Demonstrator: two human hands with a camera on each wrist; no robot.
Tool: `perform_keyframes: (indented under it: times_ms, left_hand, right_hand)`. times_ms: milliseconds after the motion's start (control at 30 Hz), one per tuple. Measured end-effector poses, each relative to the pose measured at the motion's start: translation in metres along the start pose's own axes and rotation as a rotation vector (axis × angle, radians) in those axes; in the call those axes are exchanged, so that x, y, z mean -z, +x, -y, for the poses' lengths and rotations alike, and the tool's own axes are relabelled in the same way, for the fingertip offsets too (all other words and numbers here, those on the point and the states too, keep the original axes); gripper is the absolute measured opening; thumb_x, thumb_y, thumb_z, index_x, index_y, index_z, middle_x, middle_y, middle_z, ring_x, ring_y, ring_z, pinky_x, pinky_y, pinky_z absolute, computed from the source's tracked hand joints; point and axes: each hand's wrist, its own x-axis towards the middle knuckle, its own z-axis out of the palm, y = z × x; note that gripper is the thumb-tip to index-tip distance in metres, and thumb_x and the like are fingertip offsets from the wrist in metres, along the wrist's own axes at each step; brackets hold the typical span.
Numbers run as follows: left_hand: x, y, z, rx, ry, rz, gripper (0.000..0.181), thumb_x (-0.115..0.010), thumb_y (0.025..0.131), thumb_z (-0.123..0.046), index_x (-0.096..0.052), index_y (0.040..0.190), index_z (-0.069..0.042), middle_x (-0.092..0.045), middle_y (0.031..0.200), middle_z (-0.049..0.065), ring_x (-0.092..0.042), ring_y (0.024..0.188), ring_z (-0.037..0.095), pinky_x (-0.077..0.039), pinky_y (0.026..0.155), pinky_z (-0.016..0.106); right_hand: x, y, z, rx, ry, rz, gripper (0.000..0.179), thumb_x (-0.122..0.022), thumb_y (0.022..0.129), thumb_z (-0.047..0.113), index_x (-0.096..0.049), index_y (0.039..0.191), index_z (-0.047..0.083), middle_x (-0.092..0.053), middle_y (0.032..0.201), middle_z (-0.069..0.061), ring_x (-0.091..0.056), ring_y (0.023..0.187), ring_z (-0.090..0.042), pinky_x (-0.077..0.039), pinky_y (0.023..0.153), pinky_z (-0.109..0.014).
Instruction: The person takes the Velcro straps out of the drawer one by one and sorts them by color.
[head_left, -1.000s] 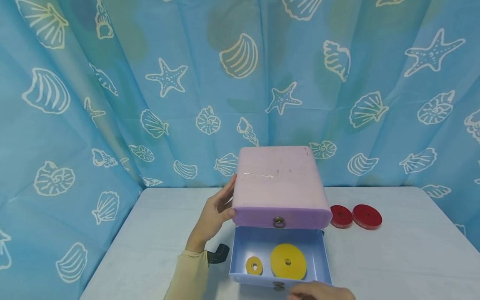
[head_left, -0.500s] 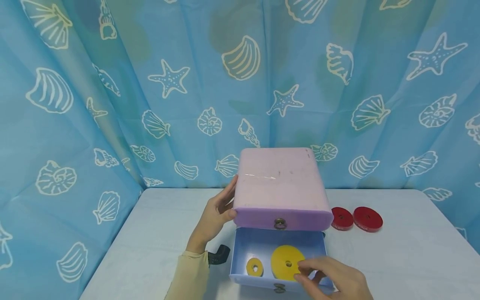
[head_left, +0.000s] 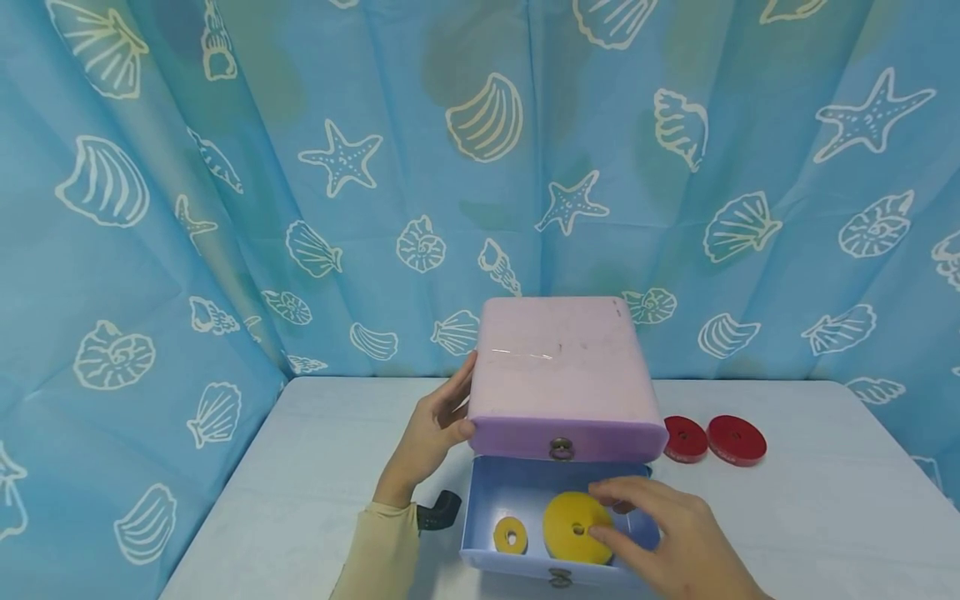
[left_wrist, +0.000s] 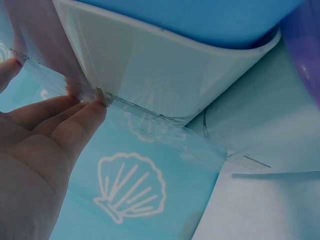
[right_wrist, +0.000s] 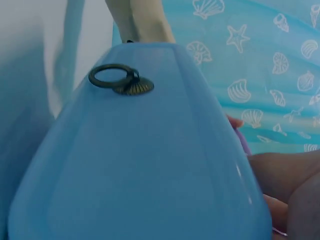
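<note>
Beneath the right hand (head_left: 678,533), a large flat yellow disc (head_left: 558,527) with a small central hole lies in a pale blue, plastic-looking drawer (head_left: 517,487). The thumb and fingers stand apart over the disc's right part; I cannot tell whether they press on it. Farther left of that grasp, a small flat yellow ring (head_left: 501,536) lies in the same drawer. The left hand (head_left: 420,437) rests with its thumb and fingers spread at the side of a glossy pink box (head_left: 555,358), above the drawer, seemingly to steady it.

Taking hold of the disc appears to be the step in hand; the next move calls for closing thumb and fingers firmly on its edge, the box kept steady.

Rightward beyond the right hand, two flat red discs (head_left: 738,448) sit on a white-covered table (head_left: 300,458); behind both hands hangs a blue curtain (head_left: 420,292) printed with white shells and starfish.
</note>
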Motion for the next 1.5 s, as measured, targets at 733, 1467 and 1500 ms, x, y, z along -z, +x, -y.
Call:
perform_keyframes:
  times_ms: [733,1467,1500]
  left_hand:
    - [-0.001,0.0,0.001,0.011,0.014,-0.006,0.092,-0.065,0.087,-0.067,-0.029,0.16,-0.025,-0.03,0.163,-0.001,-0.032,0.148,0.022,-0.034,0.114,0.051]
    - [-0.001,0.0,0.0,-0.001,0.004,-0.002,0.093,-0.065,0.087,-0.067,-0.029,0.16,-0.023,-0.03,0.163,0.0,-0.031,0.148,0.024,-0.031,0.112,0.06]
    - [-0.001,0.0,0.0,-0.002,0.003,-0.001,0.093,-0.065,0.087,-0.067,-0.029,0.16,-0.023,-0.03,0.163,0.0,-0.031,0.148,0.024,-0.031,0.112,0.061]
  right_hand:
    - [0.007,0.023,-0.017,-0.003,0.009,0.331,0.053,-0.082,0.083,0.043,-0.066,0.13,0.025,-0.064,0.129,0.007,-0.062,0.118,-0.022,-0.052,0.096,-0.05]
    - [0.007,0.032,-0.023,0.045,-0.102,0.509,0.07,-0.088,0.075,0.039,-0.061,0.137,0.025,-0.06,0.137,0.006,-0.055,0.125,-0.026,-0.046,0.103,-0.056]
    - [0.007,0.032,-0.023,0.044,-0.106,0.517,0.069,-0.088,0.075,0.038,-0.061,0.137,0.025,-0.06,0.137,0.006,-0.055,0.125,-0.026,-0.046,0.103,-0.056]
